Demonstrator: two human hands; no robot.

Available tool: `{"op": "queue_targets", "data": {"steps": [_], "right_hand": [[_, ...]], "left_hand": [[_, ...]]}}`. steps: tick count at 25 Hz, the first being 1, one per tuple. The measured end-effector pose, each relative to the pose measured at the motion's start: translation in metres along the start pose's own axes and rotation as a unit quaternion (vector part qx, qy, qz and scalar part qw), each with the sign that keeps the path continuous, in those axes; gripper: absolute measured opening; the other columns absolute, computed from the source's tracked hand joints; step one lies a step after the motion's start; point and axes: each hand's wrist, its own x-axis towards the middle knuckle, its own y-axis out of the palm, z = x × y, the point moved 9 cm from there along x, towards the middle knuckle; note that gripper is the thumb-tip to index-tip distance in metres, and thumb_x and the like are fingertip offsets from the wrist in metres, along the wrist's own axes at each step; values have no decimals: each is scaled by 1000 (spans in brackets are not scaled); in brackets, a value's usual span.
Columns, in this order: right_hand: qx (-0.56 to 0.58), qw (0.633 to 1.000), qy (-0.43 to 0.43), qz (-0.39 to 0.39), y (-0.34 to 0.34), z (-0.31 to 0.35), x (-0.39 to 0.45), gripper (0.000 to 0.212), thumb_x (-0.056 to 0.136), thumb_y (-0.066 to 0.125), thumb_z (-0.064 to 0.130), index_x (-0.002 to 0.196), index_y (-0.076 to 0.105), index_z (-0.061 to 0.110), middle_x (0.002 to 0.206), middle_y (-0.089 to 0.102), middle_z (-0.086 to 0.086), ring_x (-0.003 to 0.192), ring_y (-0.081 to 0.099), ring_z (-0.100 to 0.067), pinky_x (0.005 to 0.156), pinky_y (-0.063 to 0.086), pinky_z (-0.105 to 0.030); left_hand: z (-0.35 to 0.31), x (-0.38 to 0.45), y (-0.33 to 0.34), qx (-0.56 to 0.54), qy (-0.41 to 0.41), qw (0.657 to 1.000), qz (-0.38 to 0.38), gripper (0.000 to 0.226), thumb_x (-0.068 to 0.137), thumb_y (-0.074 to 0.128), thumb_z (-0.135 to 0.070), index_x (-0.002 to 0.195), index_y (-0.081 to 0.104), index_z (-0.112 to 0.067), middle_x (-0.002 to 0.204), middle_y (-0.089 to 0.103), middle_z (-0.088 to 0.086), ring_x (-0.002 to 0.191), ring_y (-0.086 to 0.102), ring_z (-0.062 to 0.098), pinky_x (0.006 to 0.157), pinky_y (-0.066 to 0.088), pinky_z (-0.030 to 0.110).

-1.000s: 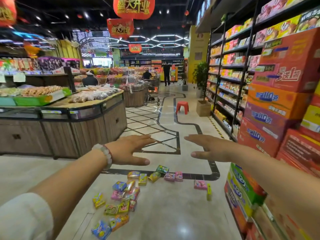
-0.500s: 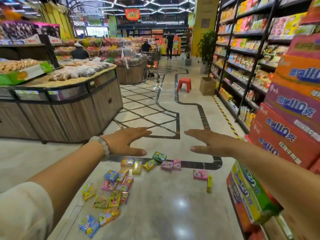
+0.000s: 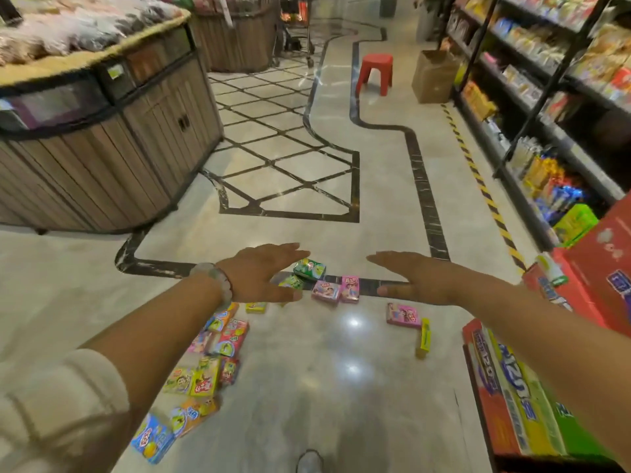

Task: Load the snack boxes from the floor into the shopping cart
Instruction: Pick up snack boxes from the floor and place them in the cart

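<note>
Two hands: left hand [image 3: 261,273], right hand [image 3: 418,279]. One red stool [image 3: 375,74]. One cardboard box [image 3: 433,76]. Snack boxes [image 3: 326,291]: roughly eighteen.

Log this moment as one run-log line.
left hand open, empty | right hand open, empty | snack boxes on floor | none loaded

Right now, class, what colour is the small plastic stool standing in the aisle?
Red. The stool shows best, and only, in the head view, up the aisle.
</note>
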Motion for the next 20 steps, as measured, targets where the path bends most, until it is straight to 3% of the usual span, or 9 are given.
{"op": "queue_targets", "data": {"steps": [3, 5, 7, 9, 11, 14, 17, 20], "right_hand": [[27, 999, 14, 23, -3, -48, 76, 68, 92, 40, 53, 150, 9, 36, 160, 10, 7, 145, 14, -15, 116, 13, -29], [46, 998, 24, 35, -2, -81, 120, 67, 93, 41, 51, 150, 10, 34, 160, 11, 6, 145, 15, -15, 115, 14, -28], [61, 997, 32, 46, 2, -116, 165, 67, 94, 41, 51, 150, 11, 34, 160, 12, 5, 145, 16, -16, 114, 15, -28], [72, 995, 42, 56, 9, -150, 210, 67, 93, 41, 52, 150, 11, 35, 159, 13, 6, 145, 16, -16, 114, 17, -30], [75, 995, 55, 46, 25, -194, 271, 67, 94, 42, 53, 150, 13, 34, 159, 15, 6, 144, 18, -17, 114, 18, -31], [78, 993, 78, 39, 85, -255, 365, 67, 93, 41, 53, 150, 16, 30, 158, 19, 4, 143, 22, -17, 114, 22, -31], [83, 990, 102, 45, 181, -319, 461, 67, 94, 42, 52, 151, 17, 27, 158, 20, 2, 142, 24, -19, 113, 23, -32], [91, 987, 129, 25, 273, -378, 544, 67, 95, 43, 50, 151, 19, 23, 158, 21, -1, 143, 24, -20, 114, 22, -33]], "left_hand": [[33, 82, 8, 0, 6, 1000, 24, 87, 76, 40, -73, 148, 9, -35, 158, 6, -5, 144, 13, 17, 113, 13, 29], [52, 131, 18, -8, 11, 999, 36, 83, 81, 49, -67, 148, 11, -34, 158, 10, -5, 143, 16, 15, 112, 15, 27], [73, 180, 28, -19, 14, 999, 47, 103, 62, 30, -90, 147, 12, -35, 157, 12, -6, 142, 19, 15, 111, 17, 27], [96, 228, 41, -20, 13, 998, 57, 127, 38, 2, -100, 147, 12, -36, 157, 12, -6, 142, 20, 15, 111, 19, 30], [129, 289, 71, -32, -2, 998, 59, 129, 36, 2, -100, 148, 11, -36, 157, 10, -6, 142, 18, 15, 112, 20, 32], [175, 380, 147, -52, -3, 997, 64, 127, 39, 4, -98, 148, 8, -34, 158, 10, -3, 143, 16, 16, 114, 17, 32], [225, 466, 260, -76, 1, 995, 61, 132, 37, -9, -98, 148, 12, -30, 157, 15, -2, 143, 18, 16, 113, 15, 26], [267, 546, 362, -63, 0, 997, 47, 133, 38, -8, -98, 149, 14, -27, 156, 18, -1, 142, 20, 16, 113, 17, 26]]}}
